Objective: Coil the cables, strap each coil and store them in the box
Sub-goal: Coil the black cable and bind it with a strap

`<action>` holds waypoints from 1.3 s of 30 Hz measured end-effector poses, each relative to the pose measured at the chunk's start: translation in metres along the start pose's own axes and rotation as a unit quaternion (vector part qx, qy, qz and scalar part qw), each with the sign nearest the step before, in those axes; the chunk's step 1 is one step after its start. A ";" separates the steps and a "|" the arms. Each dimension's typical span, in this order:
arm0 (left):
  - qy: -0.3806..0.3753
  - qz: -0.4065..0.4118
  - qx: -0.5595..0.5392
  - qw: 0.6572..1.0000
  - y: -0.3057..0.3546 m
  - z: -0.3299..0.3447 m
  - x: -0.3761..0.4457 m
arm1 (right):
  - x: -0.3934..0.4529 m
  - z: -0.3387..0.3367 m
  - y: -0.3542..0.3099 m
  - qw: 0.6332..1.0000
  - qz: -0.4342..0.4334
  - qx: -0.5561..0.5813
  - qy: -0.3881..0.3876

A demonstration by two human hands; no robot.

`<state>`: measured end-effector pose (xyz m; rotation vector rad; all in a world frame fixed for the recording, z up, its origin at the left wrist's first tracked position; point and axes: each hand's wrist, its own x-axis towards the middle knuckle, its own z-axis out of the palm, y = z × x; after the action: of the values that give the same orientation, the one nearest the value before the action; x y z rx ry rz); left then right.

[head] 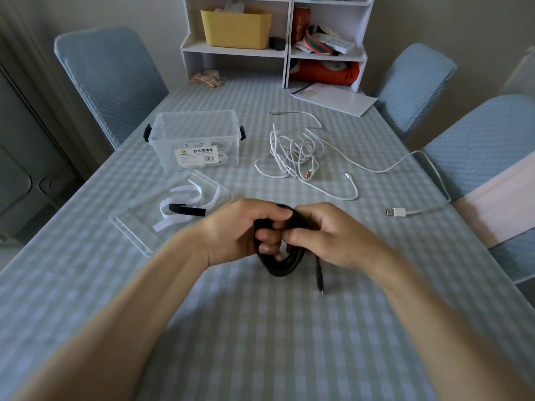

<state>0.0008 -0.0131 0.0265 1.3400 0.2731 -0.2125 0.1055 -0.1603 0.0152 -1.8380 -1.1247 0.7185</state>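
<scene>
My left hand (243, 230) grips a coiled black cable (285, 263) with its fingers through the loop, held above the table's middle. My right hand (327, 233) pinches the same coil from the right, and the cable's plug end (320, 277) hangs down to the cloth. A tangle of white cables (298, 153) lies beyond, with a USB plug (395, 211) at the right. The clear storage box (197, 140) stands back left with white coils inside. Its clear lid (139, 227) lies in front, bearing white straps (185, 198) and a black strap (188, 211).
A white shelf unit (278, 50) with a yellow bin (236, 27) stands at the table's far edge. Papers (333, 98) lie at the back right and a crumpled wrapper (207, 77) at the back. Blue-covered chairs (110, 82) surround the checked table.
</scene>
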 end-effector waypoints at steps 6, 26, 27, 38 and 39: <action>0.018 -0.012 0.057 0.998 0.005 -0.004 -0.004 | 0.001 0.007 0.000 0.982 -0.057 -0.172 0.053; 0.261 0.068 -0.216 0.938 -0.004 0.027 0.022 | 0.026 0.014 0.015 0.961 0.027 -0.038 0.272; 0.272 0.075 -0.229 0.932 -0.004 0.028 0.023 | 0.028 0.016 0.014 0.959 0.032 -0.013 0.283; 0.311 0.066 -0.146 0.937 -0.014 0.028 0.024 | 0.024 0.018 0.014 0.952 0.041 -0.045 0.300; 0.320 0.084 -0.073 0.941 -0.013 0.024 0.022 | 0.025 0.020 0.013 0.954 0.039 -0.067 0.290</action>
<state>0.0197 -0.0393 0.0130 1.2448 0.7034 0.3944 0.1054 -0.1338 -0.0068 -2.0291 -0.7260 0.1164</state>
